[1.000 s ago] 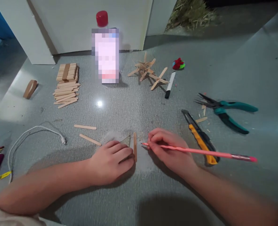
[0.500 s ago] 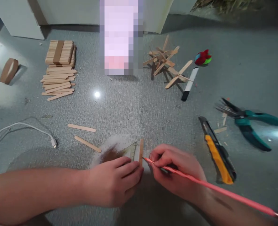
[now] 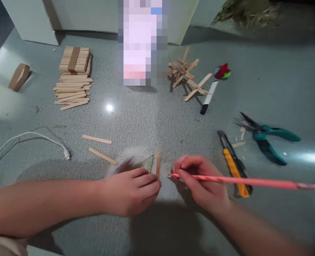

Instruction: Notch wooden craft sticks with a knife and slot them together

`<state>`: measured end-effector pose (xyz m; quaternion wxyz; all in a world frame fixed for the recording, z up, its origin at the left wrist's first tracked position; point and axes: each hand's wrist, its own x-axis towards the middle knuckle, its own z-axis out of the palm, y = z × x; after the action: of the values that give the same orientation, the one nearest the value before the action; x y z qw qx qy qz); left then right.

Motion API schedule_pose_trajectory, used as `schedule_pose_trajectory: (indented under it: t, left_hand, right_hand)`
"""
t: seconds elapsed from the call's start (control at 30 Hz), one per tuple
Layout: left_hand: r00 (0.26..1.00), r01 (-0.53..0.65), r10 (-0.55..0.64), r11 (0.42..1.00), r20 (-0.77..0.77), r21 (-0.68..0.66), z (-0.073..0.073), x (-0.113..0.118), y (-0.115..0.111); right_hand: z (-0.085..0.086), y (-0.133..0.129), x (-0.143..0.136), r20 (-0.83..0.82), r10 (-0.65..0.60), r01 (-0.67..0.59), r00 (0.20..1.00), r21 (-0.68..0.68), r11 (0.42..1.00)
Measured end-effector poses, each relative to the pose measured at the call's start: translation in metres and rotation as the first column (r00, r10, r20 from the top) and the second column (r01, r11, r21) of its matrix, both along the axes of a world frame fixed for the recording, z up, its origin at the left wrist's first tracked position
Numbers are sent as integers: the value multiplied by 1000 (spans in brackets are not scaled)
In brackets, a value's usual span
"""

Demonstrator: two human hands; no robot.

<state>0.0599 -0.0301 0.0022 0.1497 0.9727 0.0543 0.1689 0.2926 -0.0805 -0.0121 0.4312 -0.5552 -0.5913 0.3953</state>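
Observation:
My left hand [image 3: 138,192] has its fingers closed on the lower end of a wooden craft stick [image 3: 158,165], which stands nearly vertical in the head view. Just left of that stick, a clear set square [image 3: 148,162] shows partly from under the same hand. A long pink pencil [image 3: 234,180] is pinched in my right hand [image 3: 200,177], its tip pointing left and a little apart from the stick. Small pencil marks show on the stick. Two loose craft sticks [image 3: 97,139] lie to the left of the set square.
Bundled craft sticks [image 3: 74,59] and a loose pile [image 3: 73,91] lie at the back left; a white cable [image 3: 32,133] is nearer. On the right are joined sticks [image 3: 184,67], a white-black marker [image 3: 209,97], a red clay piece [image 3: 222,71], pliers [image 3: 266,135] and a utility knife [image 3: 234,167].
The pencil tip has pulled back from the stick, and the pencil has swung to nearly level. My left hand stays on the stick. The whole view has shifted slightly.

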Motion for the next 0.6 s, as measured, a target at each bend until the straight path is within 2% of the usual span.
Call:
schedule_pose_trajectory:
  t: [0.07,0.13,0.3,0.47,0.53,0.6]
  left_hand:
    - [997,75,-74,994,-20,78,0,-2,2]
    - [994,107,-104,990,-39,91,0,-4,5]
    - [996,71,-67,993,-51,89,-1,-7,10]
    - [989,-46,52,998,-142,45,-5,-10,17]
    - [988,-50,53,998,-147,26,-7,-11,19]
    - [988,-34,36,999,-149,15,-9,-11,22]
  right_hand:
    - [-5,0,1,33,-44,45,998,-24,999]
    - [-8,2,4,107,-87,90,990,-25,996]
    - [-2,15,14,400,-153,169,904,-5,986]
    - [11,14,27,636,-188,218,749,31,976]
    - [15,5,38,702,-268,306,660,76,949]
    - [16,-6,52,751,-371,422,547,135,896]
